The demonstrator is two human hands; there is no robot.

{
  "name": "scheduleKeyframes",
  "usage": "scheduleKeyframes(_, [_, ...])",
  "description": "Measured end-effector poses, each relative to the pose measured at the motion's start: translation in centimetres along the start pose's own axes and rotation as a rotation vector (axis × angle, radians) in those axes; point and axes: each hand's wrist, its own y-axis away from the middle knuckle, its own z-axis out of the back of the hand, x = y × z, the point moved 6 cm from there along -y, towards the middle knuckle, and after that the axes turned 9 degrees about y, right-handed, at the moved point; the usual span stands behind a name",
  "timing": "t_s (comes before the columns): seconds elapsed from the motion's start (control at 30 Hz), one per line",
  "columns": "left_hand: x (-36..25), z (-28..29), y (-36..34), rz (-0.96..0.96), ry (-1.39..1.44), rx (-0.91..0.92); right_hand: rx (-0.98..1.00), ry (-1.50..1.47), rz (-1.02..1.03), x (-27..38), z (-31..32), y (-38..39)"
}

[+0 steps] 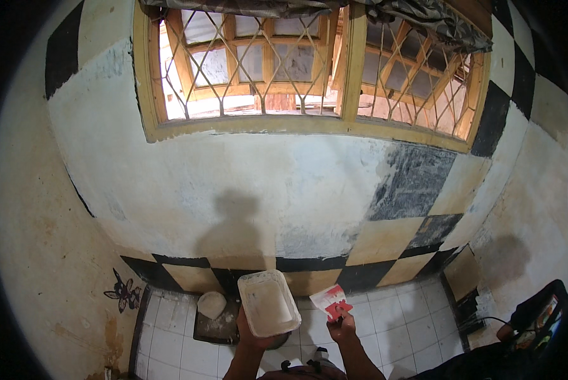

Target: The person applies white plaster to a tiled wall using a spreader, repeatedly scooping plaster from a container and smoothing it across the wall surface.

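Note:
My left hand is closed on the near left side of a white rectangular plastic tub. The tub is tilted so its inside shows, smeared with pale paste and holding a whiter patch near its lower right. Most of my left fingers are hidden by the tub. In my right hand is a scraper with a red grip and a wide blade covered with white paste. My fingers are closed around the red part, and the blade points up and left, away from the tub.
Ahead is a wall with whitish coating over black and tan checks, below a yellow-framed window with a metal grille. A pale lump sits on a dark square tray on the white tiled floor. Dark items stand at right.

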Motion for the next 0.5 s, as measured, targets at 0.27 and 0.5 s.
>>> scheduleKeyframes(0.27, [0.1, 0.3, 0.2, -0.010, -0.060, -0.003, -0.017, -0.003, -0.018, 0.2, -0.2, 0.4])
scheduleKeyframes(0.5, [0.0, 0.4, 0.1, -0.027, -0.104, -0.025, -0.003, -0.019, -0.002, 0.3, -0.5, 0.5])
